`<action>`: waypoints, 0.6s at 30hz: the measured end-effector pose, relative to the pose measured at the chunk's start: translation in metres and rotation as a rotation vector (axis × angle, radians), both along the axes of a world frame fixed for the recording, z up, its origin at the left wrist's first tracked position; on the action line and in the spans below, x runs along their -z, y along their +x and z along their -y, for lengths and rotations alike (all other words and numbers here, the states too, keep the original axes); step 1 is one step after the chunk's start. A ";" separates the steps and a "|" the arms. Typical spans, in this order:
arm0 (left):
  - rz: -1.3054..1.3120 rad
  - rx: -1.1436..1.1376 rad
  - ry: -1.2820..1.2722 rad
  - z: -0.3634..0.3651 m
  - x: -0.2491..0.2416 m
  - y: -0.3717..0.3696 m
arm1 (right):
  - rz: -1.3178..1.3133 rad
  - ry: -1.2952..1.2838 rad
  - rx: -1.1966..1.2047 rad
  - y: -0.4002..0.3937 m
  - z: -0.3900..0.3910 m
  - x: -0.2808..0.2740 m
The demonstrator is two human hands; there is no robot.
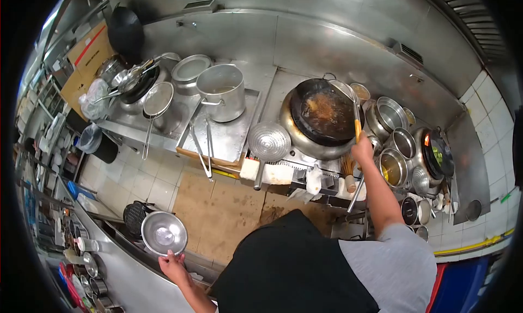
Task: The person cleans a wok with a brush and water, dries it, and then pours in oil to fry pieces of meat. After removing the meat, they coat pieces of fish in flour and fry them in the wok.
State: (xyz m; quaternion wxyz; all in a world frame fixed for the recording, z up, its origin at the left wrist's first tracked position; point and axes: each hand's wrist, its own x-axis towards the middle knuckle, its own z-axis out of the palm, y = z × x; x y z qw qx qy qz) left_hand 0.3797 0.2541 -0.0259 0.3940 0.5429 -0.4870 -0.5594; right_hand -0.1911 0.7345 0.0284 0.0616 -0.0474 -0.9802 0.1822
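My left hand (173, 264) grips the near rim of a shiny metal bowl (164, 234), held low at the left over the edge of the steel counter. Nothing can be made out inside the bowl. At the stove, my right hand (363, 150) is closed around the wooden handle of a long-handled strainer (344, 89). Its round head rests over the far right side of a black wok (305, 125). Dark liquid with brown, frothy food fills the wok's middle. A perforated skimmer (269, 141) lies left of the wok, its handle toward me.
A large pot (220, 92) stands on a steel tray, with tongs (204, 149) at its front edge. Several metal bowls (391, 114) crowd the right side beside a second wok (438, 155). A mesh strainer (158, 100) lies farther left. Cardboard (212, 209) covers the floor.
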 end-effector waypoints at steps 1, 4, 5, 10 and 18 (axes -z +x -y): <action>-0.042 0.024 0.004 0.004 -0.003 0.003 | -0.042 0.026 0.010 -0.001 0.011 0.006; -0.147 -0.046 0.034 0.002 -0.033 0.017 | 0.116 0.234 -0.029 0.020 0.035 0.021; -0.176 -0.076 0.060 0.001 -0.033 0.028 | 0.153 0.246 0.036 -0.005 0.011 0.069; -0.381 -0.443 0.206 -0.016 0.004 0.101 | 0.137 0.082 -0.289 0.023 -0.008 0.099; -0.583 -1.021 0.254 -0.052 0.030 0.180 | -0.767 0.209 -0.698 -0.013 0.139 0.051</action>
